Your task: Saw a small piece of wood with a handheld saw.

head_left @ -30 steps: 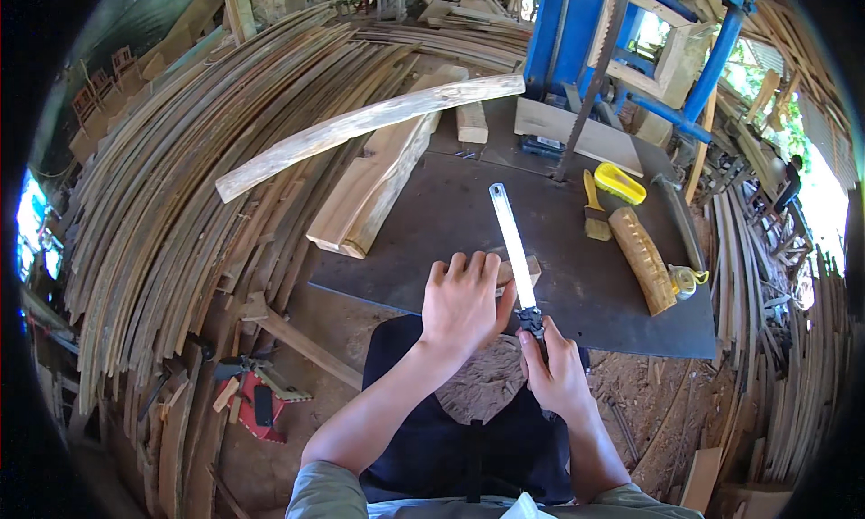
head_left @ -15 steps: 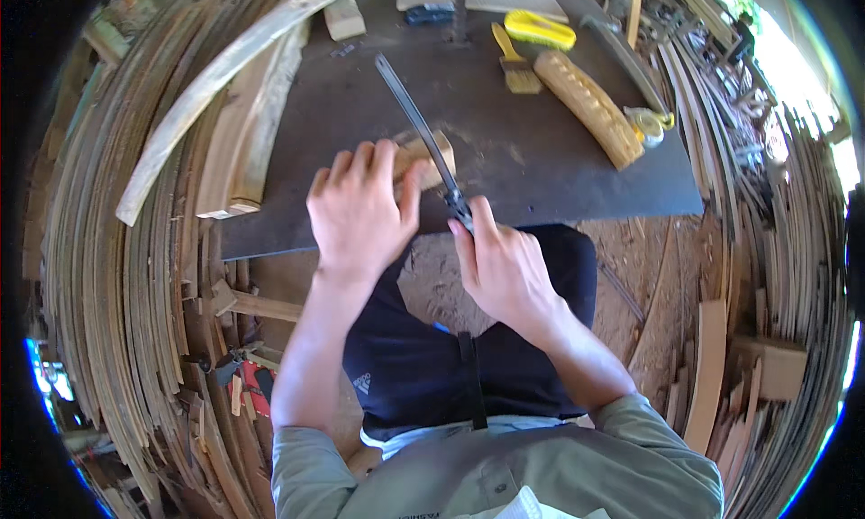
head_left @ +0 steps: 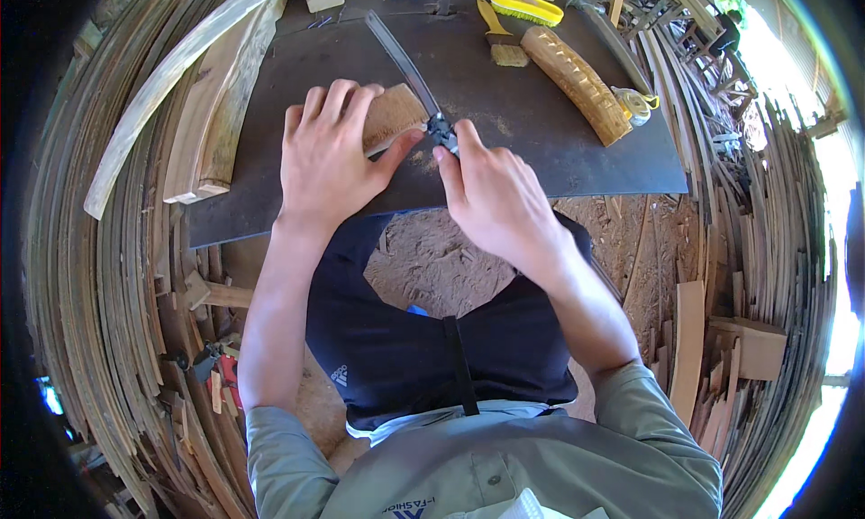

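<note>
My left hand (head_left: 329,163) presses a short wooden block (head_left: 394,118) onto the dark tabletop (head_left: 586,172), its fingers over the near left side and its thumb along the front edge. In my right hand (head_left: 500,186) is what looks like a hacksaw (head_left: 403,61), with a long dark bar pointing away to the far left. My right fingers wrap round its handle end, which is mostly hidden. The saw runs along the block's right end; whether its blade touches the wood is hidden. A little pale sawdust lies beside the block.
A notched piece of wood (head_left: 577,85), a paintbrush (head_left: 502,37), a yellow brush (head_left: 527,5) and a tape measure (head_left: 635,106) lie at the right. Thick timbers (head_left: 212,113) and a curved strip (head_left: 171,86) lie at the left. Stacked boards (head_left: 108,249) flank the table.
The saw has been drawn back toward me and to the left with my right hand. My left hand stays on the block. The whole view has shifted slightly.
</note>
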{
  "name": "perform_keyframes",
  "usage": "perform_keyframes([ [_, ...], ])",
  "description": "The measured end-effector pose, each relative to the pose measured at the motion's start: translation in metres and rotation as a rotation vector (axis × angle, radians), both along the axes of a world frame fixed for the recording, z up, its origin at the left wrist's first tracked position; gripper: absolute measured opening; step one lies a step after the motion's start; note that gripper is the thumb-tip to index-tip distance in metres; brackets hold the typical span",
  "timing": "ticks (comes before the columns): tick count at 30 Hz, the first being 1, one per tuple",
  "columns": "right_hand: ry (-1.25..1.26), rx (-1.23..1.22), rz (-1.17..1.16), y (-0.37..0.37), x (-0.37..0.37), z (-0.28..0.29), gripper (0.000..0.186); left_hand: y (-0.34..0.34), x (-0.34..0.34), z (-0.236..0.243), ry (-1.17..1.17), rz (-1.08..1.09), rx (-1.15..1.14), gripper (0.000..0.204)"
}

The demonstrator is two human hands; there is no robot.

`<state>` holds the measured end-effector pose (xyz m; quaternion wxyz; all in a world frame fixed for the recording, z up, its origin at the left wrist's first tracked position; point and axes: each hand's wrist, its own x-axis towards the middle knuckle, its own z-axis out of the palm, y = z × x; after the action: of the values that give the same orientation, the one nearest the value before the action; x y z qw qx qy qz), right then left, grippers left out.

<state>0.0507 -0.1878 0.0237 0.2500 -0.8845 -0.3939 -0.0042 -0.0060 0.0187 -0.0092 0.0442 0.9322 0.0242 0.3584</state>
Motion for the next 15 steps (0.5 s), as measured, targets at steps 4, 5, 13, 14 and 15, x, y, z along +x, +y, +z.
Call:
perform_keyframes([
  [4, 0.116, -0.064, 0.024, 0.003, 0.008, 0.007, 0.03, 0.005, 0.004, -0.005, 0.02, 0.029, -0.13, 0.054],
  [5, 0.13, -0.083, 0.019, 0.003, 0.009, 0.009, 0.03, 0.005, 0.004, -0.006, 0.023, 0.031, -0.135, 0.054],
  [13, -0.096, -0.209, 0.16, 0.005, 0.013, 0.027, 0.03, 0.012, 0.002, -0.011, 0.079, 0.037, -0.085, 0.051],
  [14, -0.098, -0.224, 0.162, 0.005, 0.012, 0.03, 0.03, 0.013, 0.002, -0.012, 0.085, 0.038, -0.098, 0.051],
  [15, -0.066, -0.267, 0.14, 0.005, 0.012, 0.033, 0.029, 0.013, 0.002, -0.012, 0.088, 0.023, -0.112, 0.05],
])
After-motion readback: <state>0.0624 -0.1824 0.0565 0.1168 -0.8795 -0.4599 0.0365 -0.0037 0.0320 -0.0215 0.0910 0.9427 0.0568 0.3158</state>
